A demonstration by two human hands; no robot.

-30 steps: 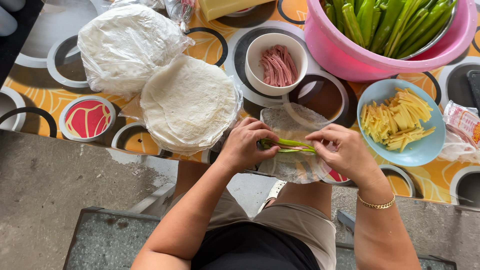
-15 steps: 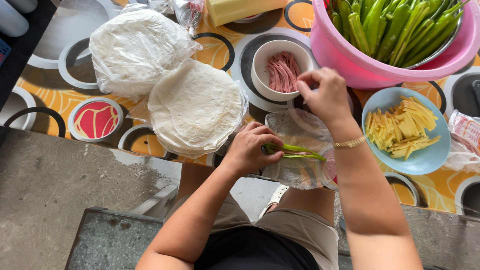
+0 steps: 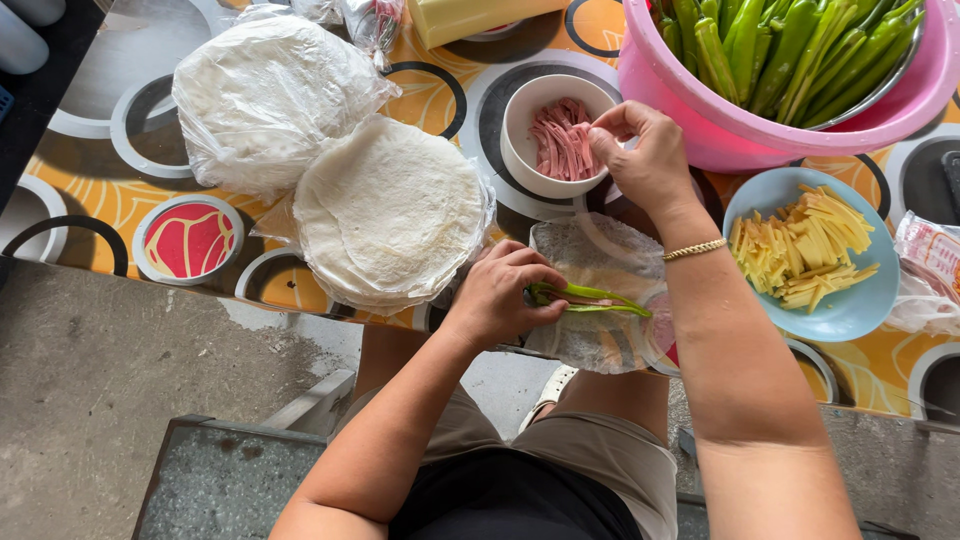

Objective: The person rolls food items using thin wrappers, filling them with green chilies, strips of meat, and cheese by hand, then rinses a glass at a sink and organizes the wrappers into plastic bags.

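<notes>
Two hands at work. Left hand (image 3: pixel 500 295) still pins green strips (image 3: pixel 590 297) on translucent wrapper (image 3: pixel 600 300) at near table edge, fingers curled, grasping strip ends. Right hand (image 3: pixel 645 160), on wrapper a second ago, now far at white bowl (image 3: pixel 555 135), fingertips pinched over pink meat strips (image 3: pixel 562 140); likely next filling. Counts: one pink basin (image 3: pixel 700 130), one blue bowl (image 3: pixel 850 310), two wrapper stacks (image 3: pixel 390 215).
</notes>
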